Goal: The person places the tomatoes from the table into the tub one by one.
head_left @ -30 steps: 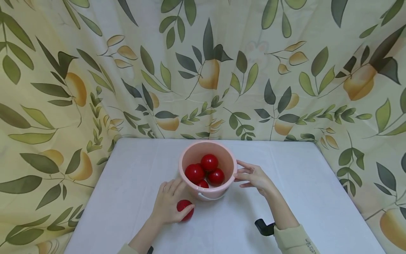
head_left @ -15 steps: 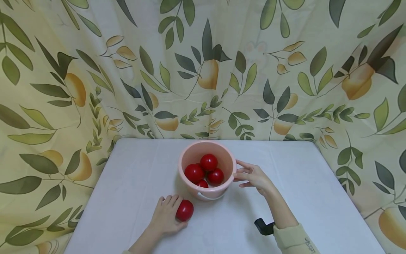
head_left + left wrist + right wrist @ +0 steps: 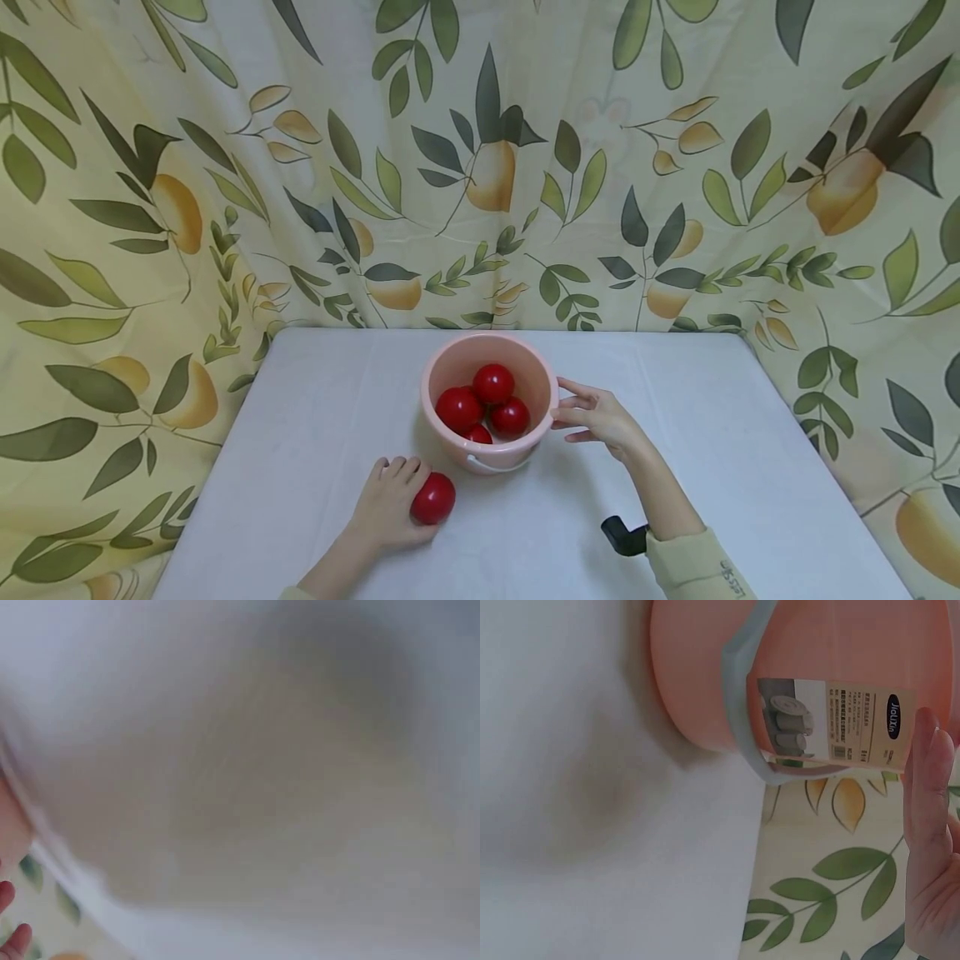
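My left hand (image 3: 386,507) grips a round, glossy red ball (image 3: 433,498) on the table, left of and nearer than the pink bucket (image 3: 430,392). Its fingers lie over the ball's far side, with the thumb at the near side. Several similar red balls (image 3: 493,384) sit inside the bucket. Along the bucket's right side, my right hand (image 3: 603,421) rests extended fingers near the rim. In the right wrist view, those straight fingers (image 3: 930,780) lie beside a printed label (image 3: 855,724) on the bucket wall. Only fingertips (image 3: 15,941) show at the left wrist view's lower left corner.
The bucket's pale handle (image 3: 495,467) hangs down in front. A white cloth covers the table (image 3: 337,392). Behind and at both sides hangs a curtain (image 3: 480,167) printed with leaves and fruit. A black wrist mount (image 3: 624,536) sticks out beside the right sleeve.
The left hand came down from beside the bucket and its fingers closed around the red ball, which then shifted slightly left. The right hand and the bucket stayed put.
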### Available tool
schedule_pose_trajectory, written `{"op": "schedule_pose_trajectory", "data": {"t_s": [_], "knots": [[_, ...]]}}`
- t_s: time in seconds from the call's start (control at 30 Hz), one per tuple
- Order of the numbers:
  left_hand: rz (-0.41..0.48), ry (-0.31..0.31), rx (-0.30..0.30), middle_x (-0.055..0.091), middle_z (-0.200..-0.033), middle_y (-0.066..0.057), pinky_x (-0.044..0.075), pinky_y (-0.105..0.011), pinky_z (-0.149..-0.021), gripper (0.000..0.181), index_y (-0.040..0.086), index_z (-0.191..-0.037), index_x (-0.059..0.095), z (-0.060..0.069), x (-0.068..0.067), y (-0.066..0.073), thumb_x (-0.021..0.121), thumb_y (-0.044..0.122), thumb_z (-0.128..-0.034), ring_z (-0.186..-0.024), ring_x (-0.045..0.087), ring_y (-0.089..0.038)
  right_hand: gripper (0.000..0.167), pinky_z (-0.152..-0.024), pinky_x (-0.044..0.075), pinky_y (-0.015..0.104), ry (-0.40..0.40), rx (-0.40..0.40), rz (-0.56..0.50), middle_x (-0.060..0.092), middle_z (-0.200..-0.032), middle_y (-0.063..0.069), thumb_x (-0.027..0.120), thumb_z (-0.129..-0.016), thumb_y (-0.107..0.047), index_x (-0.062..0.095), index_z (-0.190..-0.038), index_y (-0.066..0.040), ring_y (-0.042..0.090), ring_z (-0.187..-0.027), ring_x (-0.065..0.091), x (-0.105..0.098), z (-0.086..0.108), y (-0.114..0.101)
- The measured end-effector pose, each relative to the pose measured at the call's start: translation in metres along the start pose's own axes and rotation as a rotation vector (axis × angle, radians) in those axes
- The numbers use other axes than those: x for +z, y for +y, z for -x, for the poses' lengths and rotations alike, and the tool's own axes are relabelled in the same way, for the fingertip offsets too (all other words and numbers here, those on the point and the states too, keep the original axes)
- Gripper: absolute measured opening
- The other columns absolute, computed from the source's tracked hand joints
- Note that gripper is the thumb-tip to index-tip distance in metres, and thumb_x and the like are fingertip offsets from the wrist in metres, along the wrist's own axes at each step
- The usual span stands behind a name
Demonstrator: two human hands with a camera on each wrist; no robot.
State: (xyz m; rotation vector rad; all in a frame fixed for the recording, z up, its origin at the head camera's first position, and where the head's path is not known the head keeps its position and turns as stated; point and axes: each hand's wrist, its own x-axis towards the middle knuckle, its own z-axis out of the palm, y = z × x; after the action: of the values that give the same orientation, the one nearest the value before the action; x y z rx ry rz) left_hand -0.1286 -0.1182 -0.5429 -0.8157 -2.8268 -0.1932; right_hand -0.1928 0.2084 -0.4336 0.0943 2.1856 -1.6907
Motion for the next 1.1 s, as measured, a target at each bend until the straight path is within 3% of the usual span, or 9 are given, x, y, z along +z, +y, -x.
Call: {"op": "schedule_pose_trajectory", "data": {"t_s": [0.13, 0.3, 0.43, 0.53, 0.67, 0.87, 0.97, 1.1], "knots": [[0.003, 0.087, 0.109, 0.054, -0.101, 0.002, 0.044, -0.042, -0.082, 0.068, 0.018, -0.108, 0.056, -0.008, -0.029, -0.002, 0.069, 0.061, -0.0566, -0.095, 0.048, -0.017, 0.064, -0.070, 0.056, 0.038, 0.002, -0.002, -0.002, 0.063, -0.109, 0.018, 0.064, -0.085, -0.017, 0.034, -0.141, -0.007, 0.024, -0.088, 0.067, 0.000, 0.000, 0.000], [-0.009, 0.189, 0.235, 0.057, -0.104, 0.001, 0.045, -0.043, -0.081, 0.077, 0.018, -0.114, 0.057, -0.023, -0.070, -0.002, 0.072, 0.061, -0.0514, -0.096, 0.049, -0.017, 0.067, -0.071, 0.056, 0.039, 0.003, 0.000, 0.000, 0.063, -0.110, 0.018, 0.066, -0.084, -0.021, 0.034, -0.141, -0.007, 0.023, -0.088, 0.067, 0.000, 0.000, 0.000], [-0.031, 0.239, 0.281, 0.057, -0.109, -0.002, 0.046, -0.044, -0.082, 0.080, 0.016, -0.115, 0.056, -0.039, -0.098, 0.000, 0.073, 0.060, -0.0509, -0.100, 0.049, -0.019, 0.068, -0.071, 0.056, 0.038, 0.003, -0.002, 0.000, 0.062, -0.111, 0.019, 0.067, -0.083, -0.022, 0.034, -0.141, -0.007, 0.023, -0.088, 0.066, -0.001, 0.000, 0.000], [-0.053, 0.243, 0.301, 0.057, -0.112, -0.004, 0.046, -0.045, -0.084, 0.079, 0.015, -0.116, 0.057, -0.055, -0.111, 0.001, 0.073, 0.059, -0.0528, -0.102, 0.050, -0.021, 0.069, -0.071, 0.056, 0.038, 0.001, -0.005, 0.000, 0.062, -0.111, 0.019, 0.067, -0.083, -0.022, 0.034, -0.141, -0.007, 0.024, -0.088, 0.066, -0.001, 0.001, 0.000], [-0.058, 0.234, 0.317, 0.057, -0.115, -0.005, 0.045, -0.045, -0.086, 0.077, 0.015, -0.117, 0.057, -0.079, -0.114, 0.000, 0.071, 0.060, -0.0566, -0.105, 0.049, -0.021, 0.070, -0.072, 0.056, 0.040, -0.001, -0.006, -0.002, 0.063, -0.111, 0.019, 0.068, -0.083, -0.023, 0.033, -0.141, -0.007, 0.024, -0.088, 0.067, -0.001, 0.001, 0.001], [-0.058, 0.204, 0.308, 0.055, -0.114, -0.004, 0.043, -0.043, -0.088, 0.072, 0.016, -0.118, 0.055, -0.117, -0.105, 0.002, 0.066, 0.060, -0.0627, -0.108, 0.048, -0.021, 0.068, -0.070, 0.056, 0.039, 0.006, -0.006, -0.002, 0.064, -0.107, 0.017, 0.069, -0.082, -0.021, 0.036, -0.140, -0.007, 0.023, -0.087, 0.067, 0.000, -0.001, 0.003], [-0.106, 0.119, 0.295, 0.053, -0.117, -0.003, 0.041, -0.043, -0.091, 0.072, 0.018, -0.122, 0.052, -0.134, -0.098, 0.003, 0.064, 0.060, -0.0650, -0.111, 0.045, -0.020, 0.067, -0.070, 0.056, 0.039, 0.007, -0.005, -0.001, 0.065, -0.105, 0.016, 0.068, -0.082, -0.020, 0.037, -0.140, -0.008, 0.023, -0.086, 0.067, 0.001, -0.002, 0.004], [-0.169, -0.038, 0.291, 0.050, -0.125, -0.002, 0.036, -0.043, -0.097, 0.074, 0.021, -0.129, 0.047, -0.150, -0.086, 0.007, 0.062, 0.061, -0.0690, -0.115, 0.041, -0.020, 0.067, -0.070, 0.056, 0.039, 0.005, -0.009, 0.001, 0.065, -0.106, 0.017, 0.068, -0.082, -0.021, 0.037, -0.140, -0.008, 0.024, -0.087, 0.067, 0.002, -0.002, 0.004]]}}
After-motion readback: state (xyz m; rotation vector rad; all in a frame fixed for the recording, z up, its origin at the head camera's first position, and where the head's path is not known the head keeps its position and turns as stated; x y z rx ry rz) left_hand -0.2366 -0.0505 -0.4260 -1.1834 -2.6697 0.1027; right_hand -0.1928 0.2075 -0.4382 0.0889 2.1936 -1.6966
